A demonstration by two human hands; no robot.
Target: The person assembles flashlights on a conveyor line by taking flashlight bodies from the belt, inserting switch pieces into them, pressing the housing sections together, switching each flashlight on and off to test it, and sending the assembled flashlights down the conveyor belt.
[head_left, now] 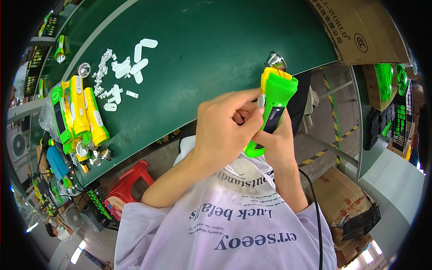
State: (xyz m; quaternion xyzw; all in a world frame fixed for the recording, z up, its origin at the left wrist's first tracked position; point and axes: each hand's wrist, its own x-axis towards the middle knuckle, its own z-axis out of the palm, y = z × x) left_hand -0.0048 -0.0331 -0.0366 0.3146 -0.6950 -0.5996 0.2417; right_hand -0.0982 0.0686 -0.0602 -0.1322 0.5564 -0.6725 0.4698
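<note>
Head view: left hand [225, 130] and right hand [279, 144] grip green flashlight [274, 103] below brown carton [360, 27].

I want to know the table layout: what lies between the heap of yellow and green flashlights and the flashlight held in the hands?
In the head view, small white plastic parts lie scattered between the heap and the held flashlight; the remaining green table is bare.

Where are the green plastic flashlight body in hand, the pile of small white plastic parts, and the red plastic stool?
green plastic flashlight body [277, 96]: head view, upper barrel.
pile of small white plastic parts [120, 69]: head view, a middle piece.
red plastic stool [130, 182]: head view, seat top.
</note>
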